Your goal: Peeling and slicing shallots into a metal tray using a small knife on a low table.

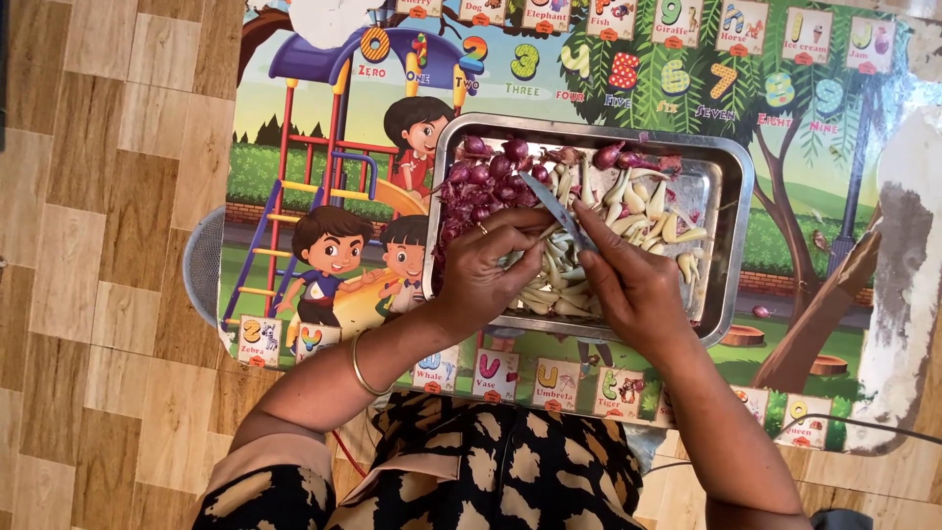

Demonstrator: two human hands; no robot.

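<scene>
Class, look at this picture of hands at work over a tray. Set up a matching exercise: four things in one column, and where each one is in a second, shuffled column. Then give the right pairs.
Things
1. small purple-red shallots
2. pale peeled cloves
3. thin gold bangle
4. grey-bladed knife

Places
A. on the left wrist
B. heaped at the left end of the rectangular steel tray
C. in the grip of the right hand, blade pointing away from the person
D. spread over the middle and right of the tray

Pairs: 1-B, 2-D, 3-A, 4-C
</scene>
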